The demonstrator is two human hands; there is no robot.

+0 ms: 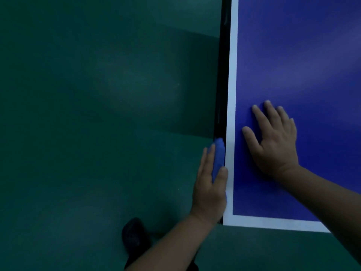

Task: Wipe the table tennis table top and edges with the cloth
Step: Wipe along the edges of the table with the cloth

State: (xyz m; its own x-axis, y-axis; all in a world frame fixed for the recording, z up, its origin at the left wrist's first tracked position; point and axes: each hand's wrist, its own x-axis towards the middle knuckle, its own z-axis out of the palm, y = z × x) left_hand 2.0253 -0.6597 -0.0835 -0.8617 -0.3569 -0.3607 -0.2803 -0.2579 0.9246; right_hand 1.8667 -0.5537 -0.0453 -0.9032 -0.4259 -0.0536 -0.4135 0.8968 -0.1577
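Head view: left hand (210, 184) pressed blue cloth (218, 159) against dark side edge (220, 106) near table (293, 55) corner, thumb hooked over cloth. Right hand (275, 139) lay flat, fingers spread, holding nothing. Edge wiping under way; most of edge apparently left; top's state unclear.

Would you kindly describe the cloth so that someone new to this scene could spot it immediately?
Find the blue table top with its white border line. Along its dark side edge, the left hand presses a small blue cloth. It is the only soft, bunched thing there, lighter blue than the table.
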